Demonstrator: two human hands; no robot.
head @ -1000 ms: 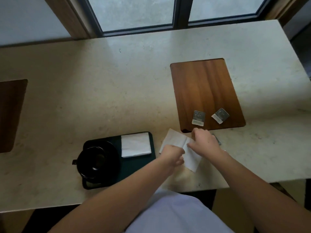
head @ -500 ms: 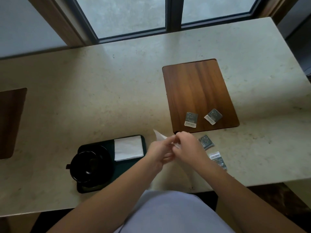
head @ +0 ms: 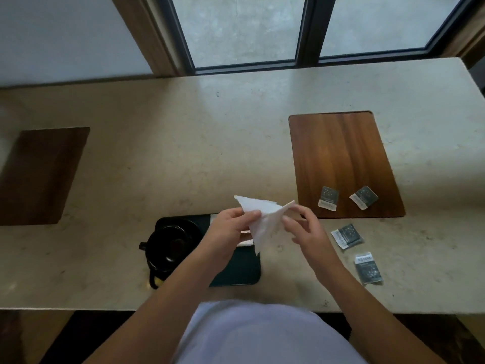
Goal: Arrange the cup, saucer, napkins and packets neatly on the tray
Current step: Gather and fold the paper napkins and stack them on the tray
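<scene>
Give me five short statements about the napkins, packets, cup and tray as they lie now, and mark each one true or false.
1. Both hands, left and right, hold the white paper napkin above the counter. True.
2. Two grey sachet packets lie on the brown wooden board. True.
3. All four packets lie on the dark green tray. False: none does; two lie on the cream stone counter.
4. The black cup stands on the tray. True.
5. The cup stands on the wooden board. False: on the tray.

Both forearms reach forward and come close together. The left hand has its fingers curled, with the thumb pinching. The right hand has its fingers bent, the fingertips pinching.
</scene>
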